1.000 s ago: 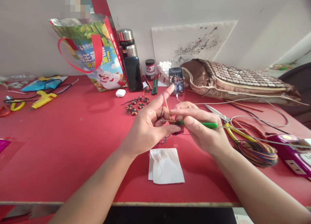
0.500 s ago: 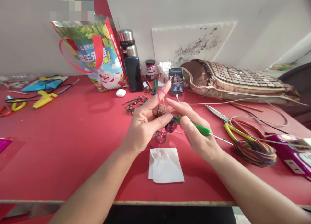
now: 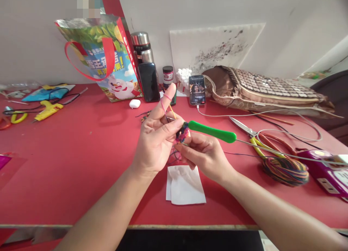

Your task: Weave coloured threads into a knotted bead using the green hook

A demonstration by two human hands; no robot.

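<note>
A small multicoloured crochet piece [image 3: 182, 132] sits between both hands above the table. My left hand [image 3: 157, 138] pinches its left side with the thumb, index finger raised, a pink strand of yarn [image 3: 164, 98] looped round it. A crochet hook [image 3: 212, 131] with a green handle sticks out to the right from the piece; its metal tip is mostly hidden by the left fingers. My right hand [image 3: 205, 153] is below the hook handle, off it, with thumb and fingers closed on the lower edge of the piece. Loose yarn hangs beneath.
A folded white tissue [image 3: 187, 185] lies in front. To the right are scissors [image 3: 250, 133], a yarn skein [image 3: 285, 171] and a purple power strip [image 3: 326, 175]. Behind stand a lit phone [image 3: 197, 90], a dark phone [image 3: 149, 82] and a patterned bag [image 3: 108, 62]; a yellow glue gun [image 3: 49, 110] lies left.
My right hand has let go of the green hook handle and moved down to the crochet piece's lower edge. My left hand has shifted slightly left with the piece.
</note>
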